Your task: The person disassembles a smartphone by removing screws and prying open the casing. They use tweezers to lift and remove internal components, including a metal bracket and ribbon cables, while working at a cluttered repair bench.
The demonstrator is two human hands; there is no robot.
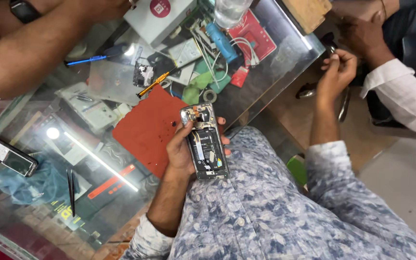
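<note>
My left hand (181, 151) grips an opened smartphone (204, 143) with its back cover off, so the circuit board and inner parts face up; my thumb rests on its upper left edge. It hovers over the edge of a red work mat (145, 127) on the glass counter (261, 86). My right hand (335, 72) is stretched out past the counter's corner, fingers curled together, close to another person's hand (362, 31) in a white sleeve. Whether my right fingers pinch anything is unclear.
The counter holds a yellow-handled screwdriver (157, 83), a small phone part (143, 74), black tweezers (71, 190), a keypad phone (8, 155), a blue pen (85, 60), a white box (157, 17), a blue tube (222, 43) and cables. A second person's forearm (25, 53) rests at the top left.
</note>
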